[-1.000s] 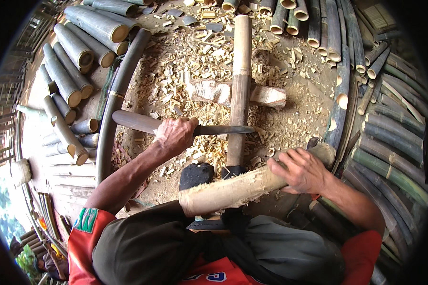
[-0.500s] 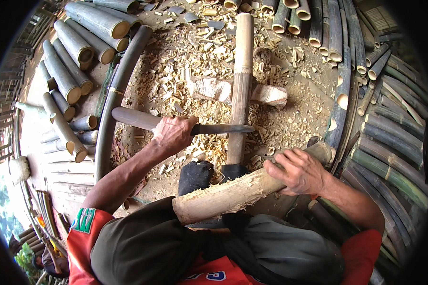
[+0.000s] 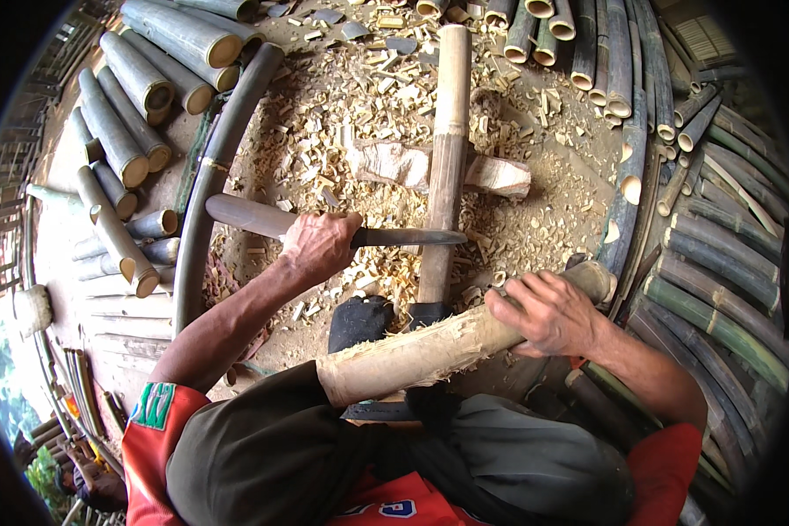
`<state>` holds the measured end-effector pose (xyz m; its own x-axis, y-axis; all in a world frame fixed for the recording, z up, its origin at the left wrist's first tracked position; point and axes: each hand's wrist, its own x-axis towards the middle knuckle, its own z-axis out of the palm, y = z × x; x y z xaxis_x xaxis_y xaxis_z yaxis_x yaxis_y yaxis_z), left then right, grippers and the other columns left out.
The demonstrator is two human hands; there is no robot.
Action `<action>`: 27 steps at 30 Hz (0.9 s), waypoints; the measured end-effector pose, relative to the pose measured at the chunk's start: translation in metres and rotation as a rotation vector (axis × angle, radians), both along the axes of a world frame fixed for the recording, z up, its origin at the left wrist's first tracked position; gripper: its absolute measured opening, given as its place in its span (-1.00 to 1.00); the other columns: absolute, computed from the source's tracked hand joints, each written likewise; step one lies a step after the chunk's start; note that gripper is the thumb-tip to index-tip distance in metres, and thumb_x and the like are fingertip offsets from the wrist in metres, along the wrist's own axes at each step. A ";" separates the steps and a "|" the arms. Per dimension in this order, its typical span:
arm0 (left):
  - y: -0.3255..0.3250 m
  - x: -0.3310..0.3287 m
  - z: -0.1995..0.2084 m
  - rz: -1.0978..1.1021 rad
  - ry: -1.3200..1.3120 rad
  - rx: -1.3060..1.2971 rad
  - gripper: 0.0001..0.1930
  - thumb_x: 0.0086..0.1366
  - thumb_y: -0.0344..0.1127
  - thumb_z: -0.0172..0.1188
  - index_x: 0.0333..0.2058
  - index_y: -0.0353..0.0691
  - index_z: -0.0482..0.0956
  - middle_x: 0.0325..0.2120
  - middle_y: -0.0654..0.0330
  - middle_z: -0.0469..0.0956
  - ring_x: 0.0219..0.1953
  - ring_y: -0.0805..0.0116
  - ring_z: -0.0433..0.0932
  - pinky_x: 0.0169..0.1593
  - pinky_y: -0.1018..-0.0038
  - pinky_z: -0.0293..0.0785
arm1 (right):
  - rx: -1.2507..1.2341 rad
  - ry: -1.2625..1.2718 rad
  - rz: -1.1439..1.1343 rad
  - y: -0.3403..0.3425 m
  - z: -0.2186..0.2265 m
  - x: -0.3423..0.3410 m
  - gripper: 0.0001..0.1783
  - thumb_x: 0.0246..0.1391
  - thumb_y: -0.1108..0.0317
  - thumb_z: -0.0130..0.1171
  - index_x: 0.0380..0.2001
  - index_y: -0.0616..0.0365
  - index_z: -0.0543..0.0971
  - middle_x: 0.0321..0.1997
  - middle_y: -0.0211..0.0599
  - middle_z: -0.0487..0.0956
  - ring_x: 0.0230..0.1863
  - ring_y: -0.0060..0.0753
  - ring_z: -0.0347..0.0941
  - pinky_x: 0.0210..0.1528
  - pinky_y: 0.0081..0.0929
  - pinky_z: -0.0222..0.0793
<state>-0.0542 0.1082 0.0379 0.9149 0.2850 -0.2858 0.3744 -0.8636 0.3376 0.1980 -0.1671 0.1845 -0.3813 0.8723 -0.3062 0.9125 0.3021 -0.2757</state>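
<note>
Little has shifted since the earlier frames: my left hand (image 3: 320, 245) keeps the same grip and the peeled bamboo pole (image 3: 447, 342) has only edged slightly across my lap.

My left hand is closed in a fist around the handle of a long knife (image 3: 342, 230). Its dark blade points to the right and its tip reaches the upright bamboo pole (image 3: 447, 158), which runs away from me over the middle of the ground. My right hand (image 3: 548, 311) is wrapped around the peeled pole near its far end, fingers curled over the top, pressing it down. That pole lies slantwise, its near end on my dark trousers (image 3: 263, 456), its far end toward the right-hand stacks.

Two dark shoes (image 3: 359, 320) rest at the foot of the upright pole. A rough wooden block (image 3: 403, 162) lies crosswise under that pole, farther out. Pale wood chips (image 3: 324, 131) cover the ground around it. Cut bamboo sections (image 3: 140, 96) are stacked along the left edge of the ground, green bamboo poles (image 3: 719, 228) along the right edge, and a long dark curved pole (image 3: 219, 167) lies just left of the knife.
</note>
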 end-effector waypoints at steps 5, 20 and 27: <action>-0.006 0.002 0.007 0.060 0.101 0.006 -0.89 0.39 -0.32 0.17 -0.29 -0.22 0.54 -0.47 -0.04 0.68 -0.53 0.07 0.68 -0.42 0.08 0.61 | 0.099 -0.017 0.064 0.006 -0.004 0.005 -0.17 -0.18 0.11 0.57 0.18 0.04 0.45 -0.17 -0.31 0.50 -0.15 -0.26 0.53 -0.15 -0.25 0.49; -0.007 0.010 -0.007 0.012 0.081 0.043 -0.95 0.35 -0.42 0.11 -0.28 -0.24 0.45 -0.43 -0.10 0.65 -0.51 -0.03 0.67 -0.50 0.03 0.57 | 0.230 -0.279 0.019 0.012 -0.066 0.082 -0.36 -0.02 0.12 0.47 0.06 0.24 0.52 -0.17 -0.13 0.61 -0.15 -0.25 0.59 -0.19 -0.21 0.63; -0.002 0.006 -0.010 -0.011 0.079 0.049 -0.88 0.49 -0.31 0.06 -0.18 -0.23 0.47 -0.42 -0.09 0.65 -0.51 0.07 0.67 -0.49 0.11 0.61 | 0.529 0.080 0.262 0.014 -0.052 0.046 -0.41 -0.12 0.19 0.47 -0.03 0.16 0.51 -0.24 -0.27 0.58 -0.24 -0.30 0.62 -0.25 -0.25 0.68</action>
<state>-0.0483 0.1063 0.0281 0.8932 0.2908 -0.3431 0.3890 -0.8824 0.2647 0.2437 -0.1533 0.1322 -0.6087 0.7722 0.1824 0.7715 0.6297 -0.0912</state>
